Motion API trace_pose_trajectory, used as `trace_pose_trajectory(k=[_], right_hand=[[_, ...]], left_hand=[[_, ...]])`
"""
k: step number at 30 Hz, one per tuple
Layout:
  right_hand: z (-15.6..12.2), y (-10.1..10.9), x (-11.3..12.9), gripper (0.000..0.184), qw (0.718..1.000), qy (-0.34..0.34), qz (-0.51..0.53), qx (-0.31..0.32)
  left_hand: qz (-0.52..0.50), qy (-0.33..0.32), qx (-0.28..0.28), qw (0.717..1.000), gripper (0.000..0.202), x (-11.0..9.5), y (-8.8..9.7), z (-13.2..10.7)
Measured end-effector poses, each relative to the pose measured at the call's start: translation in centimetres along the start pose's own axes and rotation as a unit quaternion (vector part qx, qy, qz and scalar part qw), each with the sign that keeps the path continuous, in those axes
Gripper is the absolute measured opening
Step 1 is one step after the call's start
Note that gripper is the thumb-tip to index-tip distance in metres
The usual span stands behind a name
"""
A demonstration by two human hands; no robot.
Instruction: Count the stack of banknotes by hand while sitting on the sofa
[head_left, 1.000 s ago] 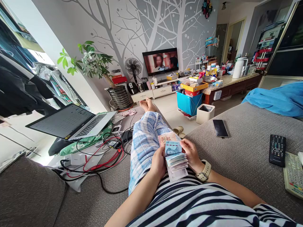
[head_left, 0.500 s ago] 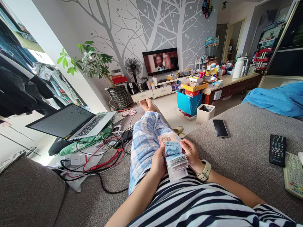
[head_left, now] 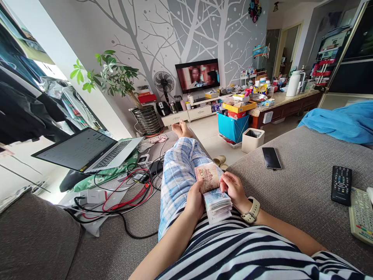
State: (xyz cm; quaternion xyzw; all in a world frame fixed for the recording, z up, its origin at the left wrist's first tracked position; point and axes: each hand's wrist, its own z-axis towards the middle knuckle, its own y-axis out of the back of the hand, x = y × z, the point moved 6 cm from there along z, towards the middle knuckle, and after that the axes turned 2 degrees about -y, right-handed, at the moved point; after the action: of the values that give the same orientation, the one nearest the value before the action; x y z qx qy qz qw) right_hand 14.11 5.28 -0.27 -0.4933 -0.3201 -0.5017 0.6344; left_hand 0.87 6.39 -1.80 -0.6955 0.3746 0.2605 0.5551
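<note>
Wall: grey tree mural (head_left: 163,27) behind the television (head_left: 198,76).
Floor: pale tiles (head_left: 208,136).
Sofa (head_left: 303,182): grey fabric.
Light: daylight from left.

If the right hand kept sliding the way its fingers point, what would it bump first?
The right hand points leftward at the brownish banknote it touches, atop the banknote stack; past that, probably the left hand.

My stack of banknotes (head_left: 218,202) sits fanned and stepped, greenish note uppermost; a brown twenty (head_left: 207,177) sticks out at its 11 o'clock, slightly curled.
</note>
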Motion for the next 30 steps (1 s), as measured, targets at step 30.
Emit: trace_pose_trajectory(k=[30], right_hand=[[-0.1, 0.5, 1.5, 0.034, 0.997, 0.021, -0.058, -0.040]], left_hand=[[0.022, 0.009, 0.024, 0.999, 0.029, -0.2, -0.5, -0.4]])
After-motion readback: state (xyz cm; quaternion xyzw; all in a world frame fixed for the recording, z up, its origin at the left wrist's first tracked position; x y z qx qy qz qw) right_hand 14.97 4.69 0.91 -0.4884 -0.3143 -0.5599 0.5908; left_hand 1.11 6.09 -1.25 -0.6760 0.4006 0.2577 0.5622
